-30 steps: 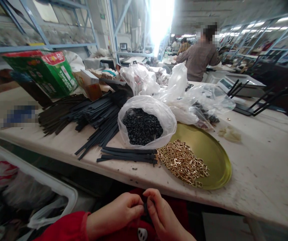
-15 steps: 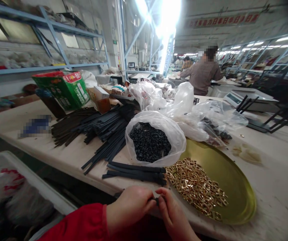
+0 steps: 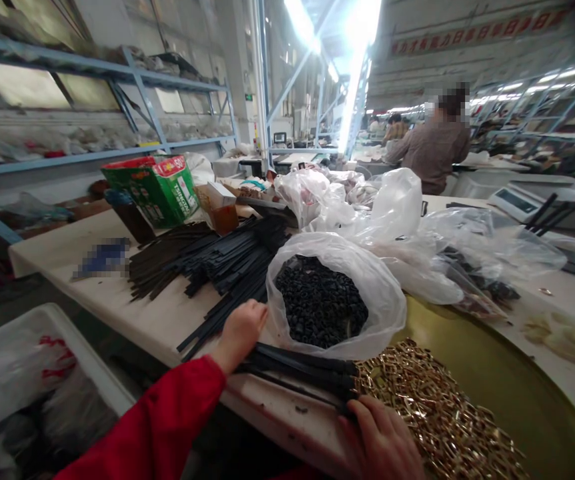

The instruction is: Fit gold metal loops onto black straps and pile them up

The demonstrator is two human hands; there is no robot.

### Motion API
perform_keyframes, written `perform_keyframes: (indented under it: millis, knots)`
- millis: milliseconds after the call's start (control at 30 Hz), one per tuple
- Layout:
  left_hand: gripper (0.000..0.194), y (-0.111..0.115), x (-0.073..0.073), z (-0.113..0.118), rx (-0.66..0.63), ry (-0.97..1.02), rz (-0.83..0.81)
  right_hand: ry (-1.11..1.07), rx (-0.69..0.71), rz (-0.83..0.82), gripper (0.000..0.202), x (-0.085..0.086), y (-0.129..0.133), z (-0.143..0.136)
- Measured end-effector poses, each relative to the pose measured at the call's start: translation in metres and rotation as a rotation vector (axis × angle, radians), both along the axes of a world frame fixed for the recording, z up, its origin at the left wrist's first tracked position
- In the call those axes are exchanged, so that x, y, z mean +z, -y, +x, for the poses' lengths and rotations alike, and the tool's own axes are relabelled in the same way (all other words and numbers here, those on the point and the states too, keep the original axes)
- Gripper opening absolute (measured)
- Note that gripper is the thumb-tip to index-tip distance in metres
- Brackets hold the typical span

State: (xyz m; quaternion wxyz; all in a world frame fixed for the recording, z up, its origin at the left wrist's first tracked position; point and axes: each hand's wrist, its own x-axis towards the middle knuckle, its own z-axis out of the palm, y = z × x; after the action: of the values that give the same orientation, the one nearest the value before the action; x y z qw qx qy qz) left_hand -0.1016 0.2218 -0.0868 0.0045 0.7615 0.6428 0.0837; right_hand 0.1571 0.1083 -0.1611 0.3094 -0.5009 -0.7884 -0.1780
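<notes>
My left hand (image 3: 242,332) is over the black straps, just left of the clear plastic bag (image 3: 392,313). Its fingers are curled closed, and what they grip is hidden. Low at the front edge, my right hand (image 3: 385,437) has thumb and fingers closed around the end of a black strap (image 3: 312,395). This strap lies along the near side of a small bundle of black straps (image 3: 312,365), whose ends point at the gold buckles (image 3: 432,393). Small black loops (image 3: 320,300) fill the open bag.
A gold-coloured tray (image 3: 507,353) carries the buckles at right. Behind my left hand is a bigger heap of black straps (image 3: 237,257). A green carton (image 3: 152,193) stands at the back left. Below the table edge sits a white bin (image 3: 62,327). Another person (image 3: 432,150) works farther back.
My hands were together at the table edge around a small dark piece. Now they are apart: the left has reached forward to the straps, the right is beside the bundle's buckle end. The view has shifted.
</notes>
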Motion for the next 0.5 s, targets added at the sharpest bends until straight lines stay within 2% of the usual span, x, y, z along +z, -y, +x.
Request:
perform_keyframes:
  millis: [67,133,267,400,500]
  knots:
    - [0.019,-0.027,0.003,-0.011,0.099,-0.009,-0.008,-0.03,-0.01,-0.012,0.035,0.001,0.001,-0.002]
    - [0.018,-0.043,0.003,-0.014,0.157,0.002,-0.021,-0.053,-0.013,-0.049,0.032,0.002,0.003,-0.003]
    - [0.021,-0.048,0.012,-0.016,0.233,0.083,-0.02,-0.088,-0.019,-0.136,0.024,0.005,0.01,-0.005]
    - [0.031,-0.03,0.037,-0.029,0.271,0.221,-0.042,-0.198,-0.011,-0.19,0.022,0.014,0.018,-0.006]
    - [0.036,0.012,0.051,-0.032,0.251,0.38,-0.091,-0.398,0.032,-0.302,0.018,0.031,0.018,-0.008]
